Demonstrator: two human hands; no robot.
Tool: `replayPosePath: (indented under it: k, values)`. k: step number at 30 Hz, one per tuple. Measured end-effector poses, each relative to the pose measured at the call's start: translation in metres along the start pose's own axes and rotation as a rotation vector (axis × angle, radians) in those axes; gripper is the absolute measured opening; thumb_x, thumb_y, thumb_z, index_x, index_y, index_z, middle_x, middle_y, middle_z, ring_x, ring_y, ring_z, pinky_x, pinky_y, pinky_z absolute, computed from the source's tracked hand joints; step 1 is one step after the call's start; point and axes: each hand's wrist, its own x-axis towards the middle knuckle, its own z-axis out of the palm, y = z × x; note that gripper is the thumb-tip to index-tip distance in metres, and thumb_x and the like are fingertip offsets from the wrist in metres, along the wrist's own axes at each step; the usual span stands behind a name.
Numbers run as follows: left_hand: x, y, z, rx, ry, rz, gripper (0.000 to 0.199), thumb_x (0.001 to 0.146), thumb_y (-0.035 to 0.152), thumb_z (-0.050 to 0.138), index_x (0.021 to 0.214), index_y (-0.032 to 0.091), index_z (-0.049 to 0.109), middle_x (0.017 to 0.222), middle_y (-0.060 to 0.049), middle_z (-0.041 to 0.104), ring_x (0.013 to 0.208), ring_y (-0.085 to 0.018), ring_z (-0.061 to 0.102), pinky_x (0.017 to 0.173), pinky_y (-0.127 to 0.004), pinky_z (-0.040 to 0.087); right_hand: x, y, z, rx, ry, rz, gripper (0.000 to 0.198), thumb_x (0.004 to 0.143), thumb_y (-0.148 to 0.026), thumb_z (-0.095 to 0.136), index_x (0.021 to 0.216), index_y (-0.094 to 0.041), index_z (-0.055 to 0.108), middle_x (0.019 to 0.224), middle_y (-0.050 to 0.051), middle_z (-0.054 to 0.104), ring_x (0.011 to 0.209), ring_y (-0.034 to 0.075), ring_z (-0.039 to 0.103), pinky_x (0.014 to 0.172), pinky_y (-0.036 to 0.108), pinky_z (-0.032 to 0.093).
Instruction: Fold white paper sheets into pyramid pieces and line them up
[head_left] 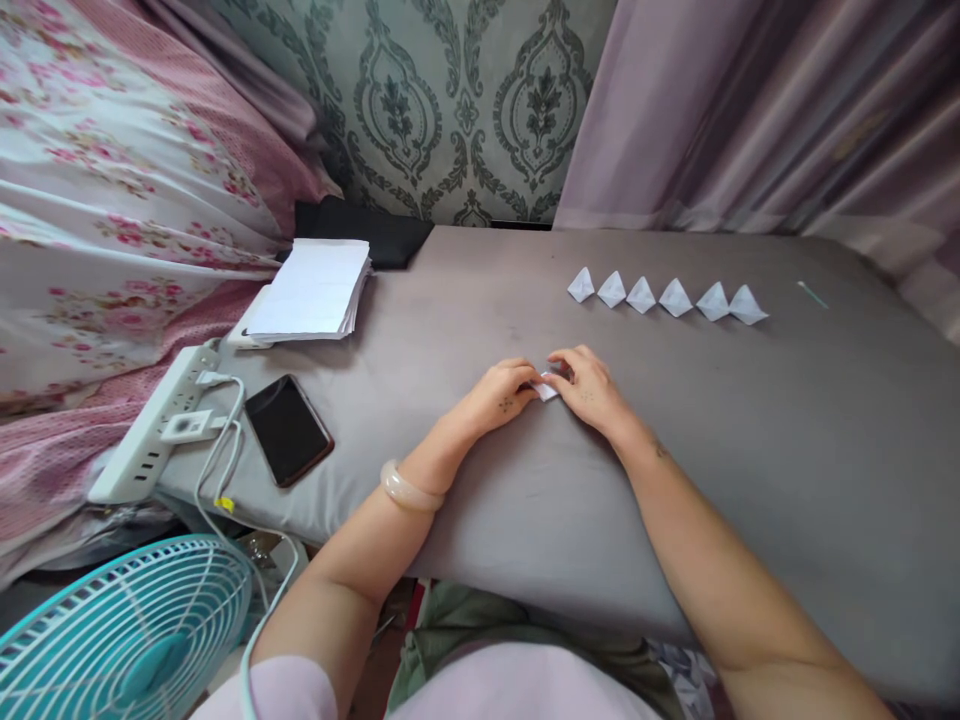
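Between my two hands, at the middle of the grey-covered table [480, 530], is a small piece of folded white paper [546, 390]. My left hand [506, 395] has its fingers closed on the paper's left side. From the right, my right hand [583, 385] pinches the same paper with its thumb and fingers. The fingers hide part of the paper, so its full shape does not show. Beyond my right hand stands a row of several folded white paper pieces [641, 296], pointed at the top.
A stack of white paper [311, 290] lies at the back left, beside a black flat item [367, 225]. Nearer are a phone [289, 430], a power strip [154, 430] with cables, and a blue fan [157, 630]. A thin pale stick [812, 293] lies far right.
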Motion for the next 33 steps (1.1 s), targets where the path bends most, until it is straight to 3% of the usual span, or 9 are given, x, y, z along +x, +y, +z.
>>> replayPosePath:
  k: [3, 5, 10, 16, 27, 33]
  values:
    - [0.001, -0.004, 0.001, 0.053, -0.029, 0.049, 0.014, 0.086, 0.015, 0.056, 0.092, 0.015, 0.069, 0.097, -0.008, 0.067, 0.091, -0.017, 0.061, 0.085, -0.027, 0.047, -0.008, -0.003, -0.001, 0.008, -0.015, -0.072, 0.017, 0.087, -0.022, 0.053, 0.098, -0.021, 0.066, 0.096, 0.006, 0.063, 0.084, 0.018, 0.060, 0.078, 0.030, 0.046]
    - [0.001, -0.005, 0.000, 0.074, -0.039, 0.073, 0.016, 0.088, 0.017, 0.054, 0.092, 0.015, 0.069, 0.098, -0.008, 0.068, 0.093, -0.018, 0.062, 0.087, -0.027, 0.047, -0.014, -0.006, -0.006, -0.009, -0.065, -0.129, 0.023, 0.088, -0.014, 0.046, 0.095, -0.021, 0.067, 0.097, 0.006, 0.065, 0.092, 0.019, 0.061, 0.083, 0.030, 0.045]
    - [-0.001, -0.007, 0.001, 0.115, -0.048, 0.102, 0.021, 0.092, 0.020, 0.049, 0.092, 0.015, 0.069, 0.097, -0.008, 0.068, 0.094, -0.018, 0.062, 0.087, -0.028, 0.047, -0.031, -0.020, -0.018, -0.126, -0.118, -0.163, 0.038, 0.085, -0.005, 0.041, 0.111, -0.020, 0.064, 0.109, 0.008, 0.066, 0.104, 0.021, 0.058, 0.091, 0.033, 0.044]
    - [-0.004, -0.004, 0.001, 0.188, -0.058, 0.121, 0.026, 0.095, 0.022, 0.044, 0.091, 0.014, 0.069, 0.099, -0.009, 0.065, 0.094, -0.018, 0.060, 0.086, -0.028, 0.047, -0.047, -0.033, -0.014, -0.288, -0.130, -0.167, 0.039, 0.089, -0.009, 0.037, 0.115, -0.018, 0.064, 0.115, 0.011, 0.061, 0.105, 0.025, 0.055, 0.089, 0.037, 0.045]
    - [-0.001, -0.008, 0.004, 0.104, -0.002, 0.079, 0.023, 0.093, 0.020, 0.047, 0.088, 0.015, 0.069, 0.092, -0.008, 0.065, 0.089, -0.016, 0.061, 0.083, -0.027, 0.048, -0.040, -0.024, -0.004, -0.152, -0.008, -0.063, 0.022, 0.088, -0.026, 0.055, 0.104, -0.018, 0.068, 0.104, 0.009, 0.063, 0.099, 0.024, 0.056, 0.087, 0.036, 0.046]
    - [0.004, 0.000, 0.006, 0.071, 0.044, -0.093, 0.017, 0.088, 0.019, 0.056, 0.083, 0.013, 0.071, 0.085, -0.007, 0.065, 0.080, -0.015, 0.060, 0.078, -0.026, 0.047, -0.034, -0.026, -0.001, -0.160, 0.006, -0.014, 0.026, 0.095, -0.029, 0.046, 0.096, -0.019, 0.070, 0.096, 0.009, 0.063, 0.093, 0.022, 0.056, 0.084, 0.034, 0.045]
